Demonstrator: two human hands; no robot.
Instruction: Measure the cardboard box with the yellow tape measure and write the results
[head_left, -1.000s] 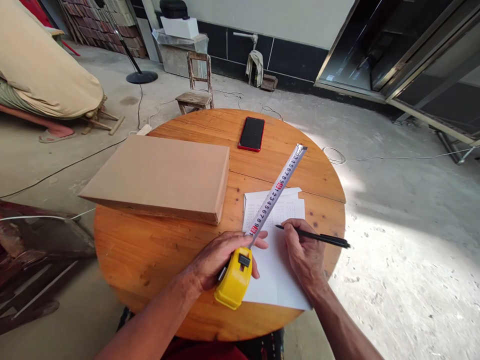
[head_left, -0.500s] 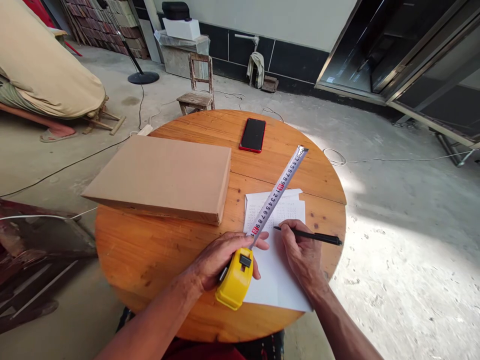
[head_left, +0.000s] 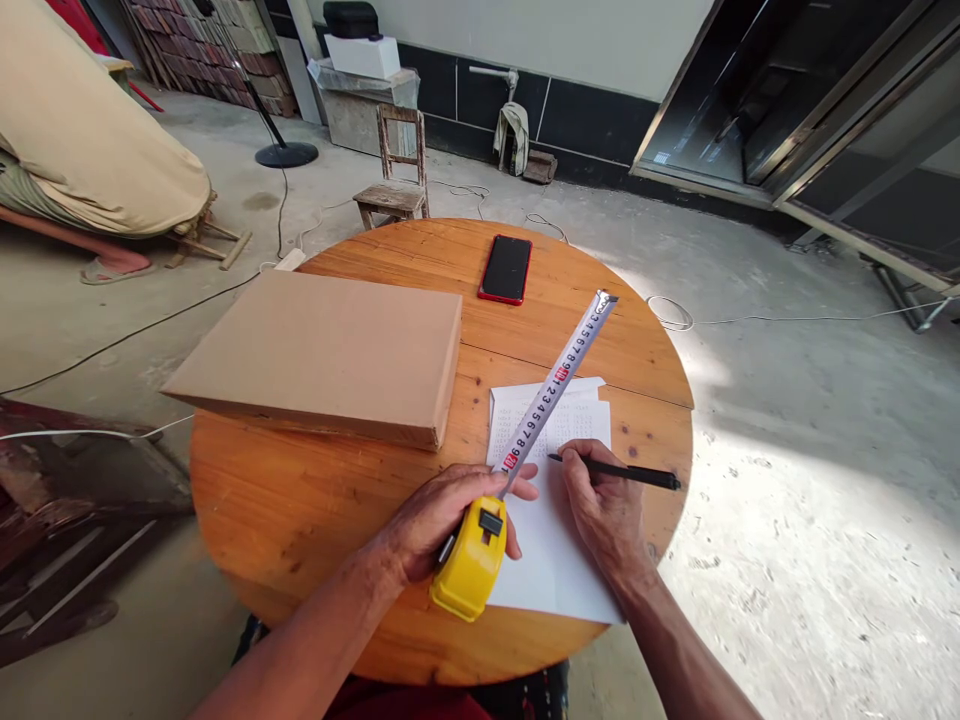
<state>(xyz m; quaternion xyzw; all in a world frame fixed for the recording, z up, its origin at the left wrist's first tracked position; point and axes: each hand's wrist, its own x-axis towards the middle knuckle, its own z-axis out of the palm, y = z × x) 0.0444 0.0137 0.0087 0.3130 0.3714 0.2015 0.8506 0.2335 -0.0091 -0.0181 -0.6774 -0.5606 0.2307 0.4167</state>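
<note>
My left hand (head_left: 439,515) is closed around a yellow tape measure (head_left: 471,560), its thumb at the mouth of the case. The silver blade sticks out up and to the right, its red-marked 10 and 20 showing and its metal hook at the far tip. In my right hand (head_left: 606,505) a black pen (head_left: 634,473) is pinched, its point to the left over the paper. Under both hands lie white sheets of paper (head_left: 551,570) with rows of small writing, partly covered by the blade. A closed brown cardboard box (head_left: 330,350) lies flat left of the paper.
The round wooden table (head_left: 277,540) bears these things and a black phone with a red edge (head_left: 505,269) near its far side. Beyond stand a small wooden chair (head_left: 394,180) and a round-based stand (head_left: 286,155). Cables (head_left: 671,314) trail over the concrete floor.
</note>
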